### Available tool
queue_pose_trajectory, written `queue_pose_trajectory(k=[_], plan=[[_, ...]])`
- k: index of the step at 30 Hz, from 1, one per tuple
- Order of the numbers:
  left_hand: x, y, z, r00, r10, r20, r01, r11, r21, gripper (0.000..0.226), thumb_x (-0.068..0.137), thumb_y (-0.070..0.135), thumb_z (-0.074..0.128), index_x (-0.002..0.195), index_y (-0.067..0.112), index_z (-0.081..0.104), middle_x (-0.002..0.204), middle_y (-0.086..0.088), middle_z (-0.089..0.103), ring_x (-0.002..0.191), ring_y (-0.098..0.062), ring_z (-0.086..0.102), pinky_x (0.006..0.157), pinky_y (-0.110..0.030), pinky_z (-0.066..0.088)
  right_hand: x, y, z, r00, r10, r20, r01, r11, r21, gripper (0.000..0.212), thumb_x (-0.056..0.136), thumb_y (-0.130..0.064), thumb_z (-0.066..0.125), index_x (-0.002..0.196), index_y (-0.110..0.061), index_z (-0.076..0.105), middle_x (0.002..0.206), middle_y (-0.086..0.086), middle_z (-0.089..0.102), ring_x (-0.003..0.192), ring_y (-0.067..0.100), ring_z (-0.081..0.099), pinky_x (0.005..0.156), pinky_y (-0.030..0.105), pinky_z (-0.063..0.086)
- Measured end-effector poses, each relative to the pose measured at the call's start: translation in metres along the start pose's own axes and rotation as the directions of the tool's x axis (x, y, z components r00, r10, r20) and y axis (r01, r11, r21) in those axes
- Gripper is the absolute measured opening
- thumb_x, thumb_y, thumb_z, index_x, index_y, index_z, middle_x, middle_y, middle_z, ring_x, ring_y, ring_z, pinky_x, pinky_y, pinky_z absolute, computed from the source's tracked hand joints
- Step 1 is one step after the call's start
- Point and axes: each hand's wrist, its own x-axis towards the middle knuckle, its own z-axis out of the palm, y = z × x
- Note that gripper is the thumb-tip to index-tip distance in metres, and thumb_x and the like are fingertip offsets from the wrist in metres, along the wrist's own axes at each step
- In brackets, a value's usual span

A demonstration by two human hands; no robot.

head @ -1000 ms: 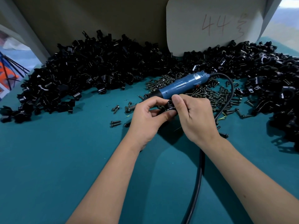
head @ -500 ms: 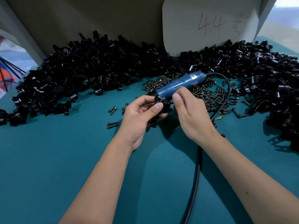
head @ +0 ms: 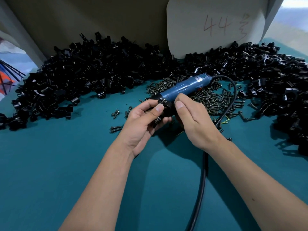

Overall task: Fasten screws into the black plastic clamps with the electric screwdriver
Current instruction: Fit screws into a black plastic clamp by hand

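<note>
My left hand grips a black plastic clamp between thumb and fingers, a little above the table; a screw head shows at its top left. From the right, my right hand closes on the same clamp, thumb beside it and fingers curled behind. The blue electric screwdriver lies untouched just behind my hands, resting on a heap of dark screws, its tip pointing left.
Large piles of black clamps curve along the back and down the right side. Loose screws lie left of my hands. The screwdriver's black cable runs toward me over the teal table. A white board leans behind.
Both hands have lifted the clamp slightly up and away from me, closer to the screwdriver. My right thumb has shifted to the clamp's right side.
</note>
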Motion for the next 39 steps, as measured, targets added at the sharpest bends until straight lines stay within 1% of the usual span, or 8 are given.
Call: queue_pose_trajectory(k=[5,8,12,22,25,33,36,39], plan=[[-0.0007,-0.0002,0.0010,1.000,-0.022,0.006,0.022,0.999,0.030,0.022,0.084,0.014,0.074,0.103,0.007,0.066,0.096,-0.012,0.076,0.082,-0.026,0.074,0.073,-0.021,0.060,-0.0002,0.0003,0.0023,0.991,0.067,-0.112,-0.074,0.995,-0.065,0.056,0.110,-0.042,0.043,0.058,-0.023,0.036,0.050,-0.010,0.033,0.048,0.011,0.030,0.051,0.034,0.027],[0.0000,0.0004,0.0021,1.000,-0.014,-0.002,0.014,1.000,0.002,0.022,0.084,0.013,0.073,0.104,0.008,0.066,0.101,-0.014,0.075,0.084,-0.026,0.074,0.076,-0.023,0.060,-0.0013,0.0012,0.0027,0.988,0.049,-0.144,-0.054,0.998,-0.029,0.045,0.111,-0.041,0.032,0.072,-0.019,0.040,0.059,-0.006,0.037,0.054,0.015,0.033,0.053,0.043,0.031],[-0.0004,0.0031,-0.0004,0.999,-0.032,-0.011,0.032,0.999,-0.025,0.019,0.083,0.014,0.074,0.100,0.009,0.067,0.097,-0.012,0.074,0.082,-0.027,0.075,0.074,-0.021,0.060,0.0002,0.0041,0.0036,0.997,-0.005,-0.074,-0.005,0.990,-0.140,0.035,0.111,-0.025,0.043,0.077,-0.021,0.040,0.058,-0.009,0.037,0.053,0.013,0.035,0.053,0.034,0.030],[0.0000,0.0021,0.0005,0.998,-0.060,0.017,0.059,0.998,0.030,0.023,0.084,0.014,0.074,0.103,0.008,0.064,0.097,-0.012,0.075,0.082,-0.026,0.074,0.073,-0.022,0.059,0.0015,0.0031,0.0039,0.987,0.049,-0.153,-0.062,0.995,-0.078,0.049,0.110,-0.045,0.039,0.064,-0.028,0.037,0.054,-0.009,0.036,0.051,0.011,0.033,0.053,0.030,0.027],[0.0003,0.0032,0.0013,0.998,-0.063,0.009,0.063,0.998,-0.001,0.030,0.083,0.014,0.073,0.109,0.006,0.062,0.094,-0.010,0.075,0.080,-0.025,0.074,0.072,-0.021,0.059,0.0010,0.0034,0.0044,0.995,-0.003,-0.102,-0.010,0.992,-0.126,0.039,0.112,-0.033,0.040,0.074,-0.020,0.041,0.058,-0.007,0.039,0.053,0.014,0.038,0.054,0.036,0.032],[-0.0003,0.0037,0.0011,0.998,-0.056,-0.002,0.056,0.998,0.006,0.036,0.083,0.015,0.072,0.115,0.002,0.061,0.096,-0.011,0.075,0.080,-0.026,0.074,0.072,-0.020,0.059,0.0009,0.0057,0.0058,0.995,-0.006,-0.096,-0.012,0.983,-0.185,0.047,0.109,-0.045,0.040,0.070,-0.019,0.045,0.054,-0.007,0.042,0.049,0.016,0.041,0.051,0.045,0.038],[0.0001,0.0019,0.0009,0.999,-0.051,0.000,0.051,0.998,0.036,0.034,0.084,0.014,0.072,0.114,0.003,0.062,0.098,-0.012,0.075,0.082,-0.026,0.074,0.073,-0.021,0.059,0.0011,0.0040,0.0052,0.983,0.057,-0.174,-0.080,0.989,-0.128,0.058,0.104,-0.058,0.039,0.056,-0.026,0.036,0.047,-0.009,0.036,0.045,0.013,0.033,0.049,0.035,0.027],[0.0007,0.0008,0.0018,1.000,-0.014,-0.027,0.015,1.000,0.024,0.021,0.085,0.014,0.071,0.104,0.008,0.068,0.100,-0.010,0.076,0.086,-0.023,0.074,0.077,-0.023,0.059,0.0001,0.0034,0.0040,0.991,0.006,-0.135,-0.022,0.993,-0.114,0.042,0.106,-0.058,0.038,0.076,-0.030,0.046,0.059,-0.014,0.050,0.055,0.011,0.049,0.053,0.033,0.033]])
